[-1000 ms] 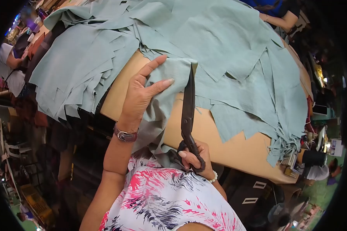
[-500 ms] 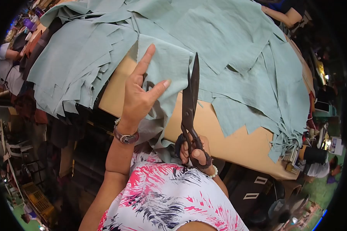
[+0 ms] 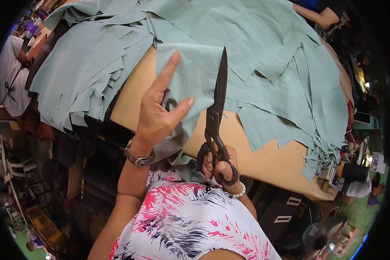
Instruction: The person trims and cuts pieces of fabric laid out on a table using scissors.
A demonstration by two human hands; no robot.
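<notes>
The left hand (image 3: 158,112) has its thumb and pointing finger spread wide over a soft green piece of cloth (image 3: 190,69); the other fingers are hard to see, so I cannot tell if they pinch it. The right hand (image 3: 224,167) is wrapped round the handles of big dark scissors (image 3: 213,117). The blades are close together, right by the cloth's right edge.

This piece looks partly trimmed, I think. Its top edge is straight, but its low end hangs in folds by the person's flowery top (image 3: 195,216), off the near side of the smooth tan bench (image 3: 264,164).

On the left, a stack of green pieces (image 3: 91,69) looks cut already – the edges make pointy steps, like teeth. To the right is a bunch of thin, tangled strips (image 3: 318,162). Farther back lie wide, thin, wrinkly sheets (image 3: 242,34); I cannot tell if any need more cutting. Past them, a person's bare arm (image 3: 316,17) shows.
</notes>
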